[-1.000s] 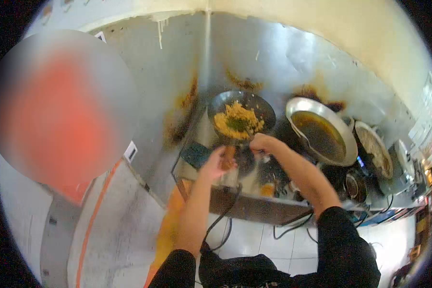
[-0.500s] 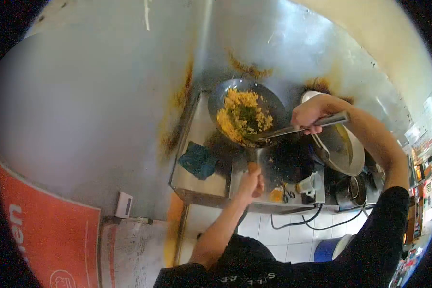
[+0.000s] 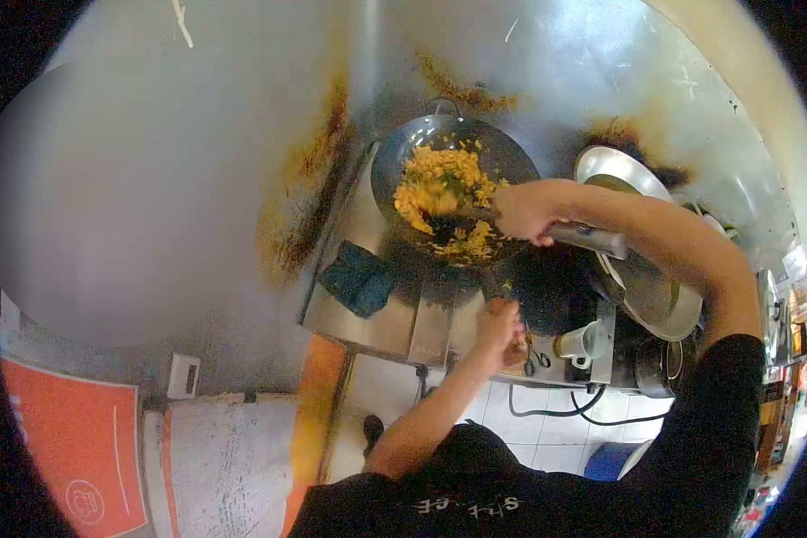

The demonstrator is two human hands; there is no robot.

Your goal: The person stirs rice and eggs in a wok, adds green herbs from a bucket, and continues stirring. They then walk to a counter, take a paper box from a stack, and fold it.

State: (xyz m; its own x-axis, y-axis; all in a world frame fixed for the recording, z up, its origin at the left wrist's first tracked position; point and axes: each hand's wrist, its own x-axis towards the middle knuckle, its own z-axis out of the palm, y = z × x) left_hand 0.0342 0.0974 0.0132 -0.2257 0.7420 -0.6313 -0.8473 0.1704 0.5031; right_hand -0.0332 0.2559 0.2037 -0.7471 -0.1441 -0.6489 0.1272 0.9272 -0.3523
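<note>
We see the wok (image 3: 502, 157) at the corner of the metal counter (image 3: 394, 332), tilted a little, with its loop handle towards the stained wall (image 3: 215, 161). Yellow-orange food (image 3: 439, 170) with dark green bits lies in it, mostly on the left side. We find the left hand (image 3: 505, 332) closed around the wok handle (image 3: 491, 285), near the counter's front edge. The right hand (image 3: 529, 211) is clamped on a long utensil (image 3: 592, 238) over the wok's right rim; its far end seems to reach into the food, though blur hides its shape. We note a dark folded cloth (image 3: 357, 278) left of the wok, scissors (image 3: 535, 360) and a mug (image 3: 581, 343) right of the left hand, and a wide metal pan (image 3: 614, 166) beyond the right forearm.
</note>
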